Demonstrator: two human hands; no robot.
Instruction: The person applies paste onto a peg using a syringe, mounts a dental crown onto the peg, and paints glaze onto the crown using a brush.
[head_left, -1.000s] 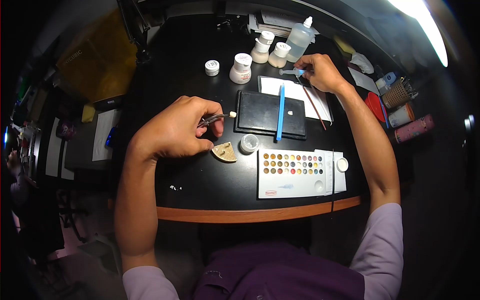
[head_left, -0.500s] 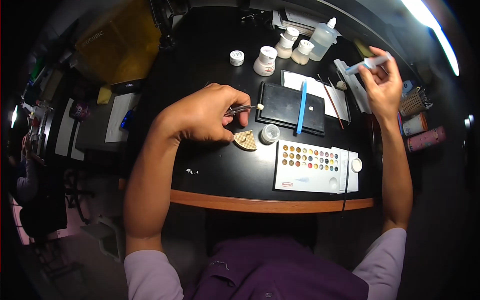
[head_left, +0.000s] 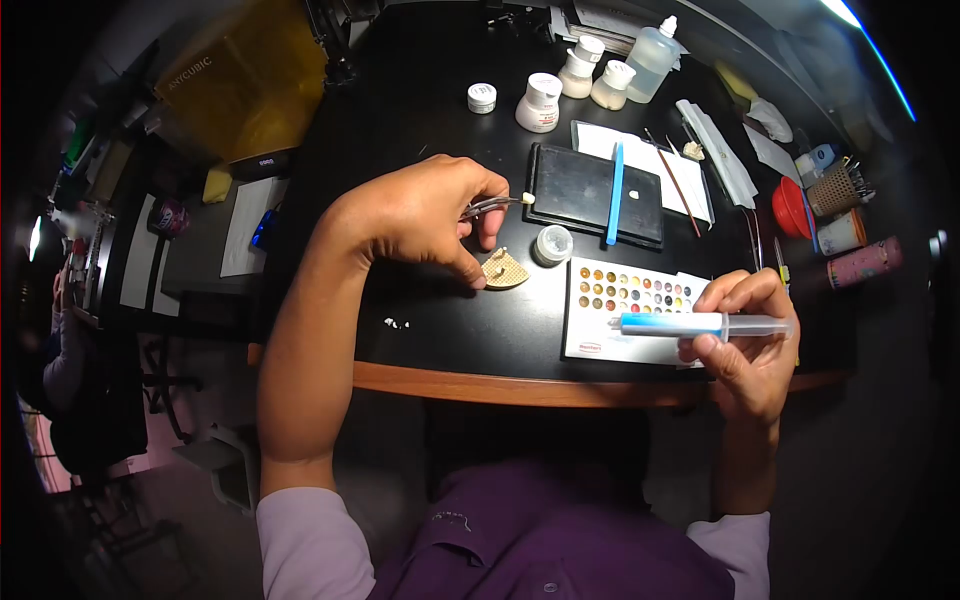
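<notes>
My left hand (head_left: 420,210) is closed around metal tweezers (head_left: 486,207), whose tips hold a small white tooth crown (head_left: 528,198) by the left edge of a black slab (head_left: 575,190). The thumb of that hand is at a wedge-shaped honeycomb firing tray (head_left: 510,271) with small pegs on it. A small glass jar (head_left: 553,245) stands just right of the tray. My right hand (head_left: 752,375) grips a syringe (head_left: 672,325) with blue contents, held level, tip to the left, above a white palette (head_left: 588,328) of coloured wells.
A blue stick (head_left: 615,195) and another small white piece (head_left: 633,195) lie on the slab. White-capped bottles (head_left: 540,105) and a clear squeeze bottle (head_left: 652,65) stand behind. White crumbs (head_left: 397,324) lie near the wooden table edge (head_left: 480,388). Brushes (head_left: 675,180) rest on white paper.
My right hand has brought the syringe from the back right down and towards me, over the palette. My left hand keeps the tweezers and crown in nearly the same place.
</notes>
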